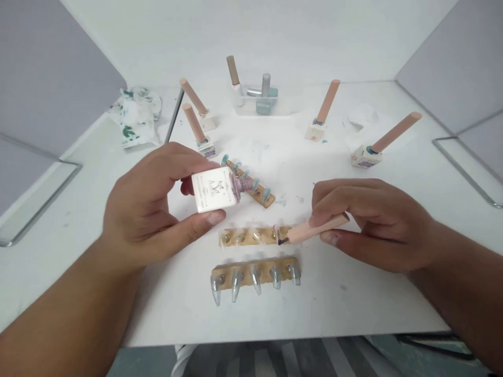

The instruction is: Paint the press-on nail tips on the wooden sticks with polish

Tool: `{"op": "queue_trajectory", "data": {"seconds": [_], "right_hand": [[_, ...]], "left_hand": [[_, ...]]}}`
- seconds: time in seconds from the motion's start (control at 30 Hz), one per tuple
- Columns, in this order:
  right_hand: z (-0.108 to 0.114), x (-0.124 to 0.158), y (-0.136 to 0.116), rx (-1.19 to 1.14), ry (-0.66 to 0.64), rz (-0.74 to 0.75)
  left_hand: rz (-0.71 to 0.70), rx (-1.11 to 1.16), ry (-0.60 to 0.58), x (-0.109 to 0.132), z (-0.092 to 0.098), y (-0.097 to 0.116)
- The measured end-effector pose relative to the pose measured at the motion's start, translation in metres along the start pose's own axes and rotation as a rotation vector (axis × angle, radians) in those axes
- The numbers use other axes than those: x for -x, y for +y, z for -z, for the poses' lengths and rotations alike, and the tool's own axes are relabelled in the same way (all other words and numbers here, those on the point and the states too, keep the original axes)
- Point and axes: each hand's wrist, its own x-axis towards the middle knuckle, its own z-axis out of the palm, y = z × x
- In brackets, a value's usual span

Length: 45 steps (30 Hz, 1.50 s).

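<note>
My left hand [157,199] is closed around a white square nail polish bottle [214,189], tilted with its uncapped neck pointing right. Pinched in my right hand [369,225] is the pink nail polish brush cap [316,228]. Its dark-tipped brush end is at the right end of a wooden strip [247,237] carrying clear false nails; I cannot tell whether it touches the nail there. Nearer to me lies another wooden strip [247,274] with several clear, greyish nail tips. Behind them a third strip [267,200], set diagonally, bears teal-painted nails.
Pink-capped polish bottles stand at left [206,149] and right [366,157]. At the back is a clear plastic box [239,109] with bottles in it. Stained tissue [137,118] lies at the far left, beside a dark rod [174,116]. Metal handles [70,175] flank the white table.
</note>
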Motion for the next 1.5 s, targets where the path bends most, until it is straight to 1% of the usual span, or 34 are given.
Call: {"op": "queue_trajectory", "data": {"seconds": [0.17, 0.27, 0.33, 0.4, 0.47, 0.53, 0.7, 0.8, 0.87, 0.93, 1.03, 1.17, 1.23, 1.33, 1.4, 1.5], "right_hand": [[-0.0033, -0.0002, 0.0057, 0.053, 0.105, -0.059], [-0.0049, -0.0003, 0.0073, 0.025, 0.157, -0.110], [-0.0050, -0.0003, 0.0072, -0.023, 0.162, -0.114], [-0.0045, -0.0003, 0.0068, -0.063, 0.132, -0.095], [-0.0042, -0.0006, 0.0064, -0.052, 0.094, -0.091], [-0.0043, -0.0013, 0.0060, -0.006, 0.084, -0.127], [-0.0052, -0.0031, 0.0032, 0.107, 0.180, -0.281], [-0.0044, -0.0021, 0.0014, 0.078, 0.228, -0.314], [-0.0037, -0.0010, 0.0007, 0.009, 0.222, -0.311], [-0.0038, -0.0004, 0.0003, -0.060, 0.186, -0.310], [-0.0058, -0.0019, 0.0004, -0.086, 0.142, -0.355], [-0.0090, -0.0059, 0.0017, 0.003, 0.193, -0.466], [-0.0092, -0.0068, 0.0021, 0.002, 0.218, -0.505], [-0.0080, -0.0059, 0.0018, -0.106, 0.236, -0.499], [-0.0075, -0.0052, 0.0013, -0.183, 0.215, -0.472], [-0.0079, -0.0063, 0.0007, -0.180, 0.175, -0.473]], "left_hand": [[0.003, -0.004, -0.005, 0.0015, 0.0003, -0.0008], [0.005, 0.005, 0.000, 0.0024, 0.0007, -0.0019], [0.004, -0.005, -0.001, 0.0024, 0.0009, -0.0020], [0.000, -0.016, -0.005, 0.0019, 0.0009, -0.0015], [0.008, -0.020, -0.009, 0.0015, 0.0007, -0.0008], [0.013, -0.019, 0.001, 0.0014, 0.0004, -0.0004], [-0.014, 0.008, 0.013, 0.0008, -0.0003, -0.0012], [-0.031, -0.014, 0.012, 0.0001, 0.0002, -0.0011], [-0.035, -0.022, 0.010, 0.0000, 0.0006, -0.0004], [-0.026, -0.010, 0.010, 0.0003, 0.0007, 0.0002], [-0.001, 0.023, 0.019, 0.0012, 0.0007, -0.0007], [-0.017, 0.042, 0.007, 0.0021, 0.0013, -0.0034], [-0.003, 0.046, 0.003, 0.0022, 0.0013, -0.0035], [0.008, 0.044, 0.023, 0.0021, 0.0007, -0.0027], [0.008, 0.046, 0.030, 0.0021, 0.0003, -0.0024], [0.008, 0.054, 0.025, 0.0027, 0.0001, -0.0028]]}}
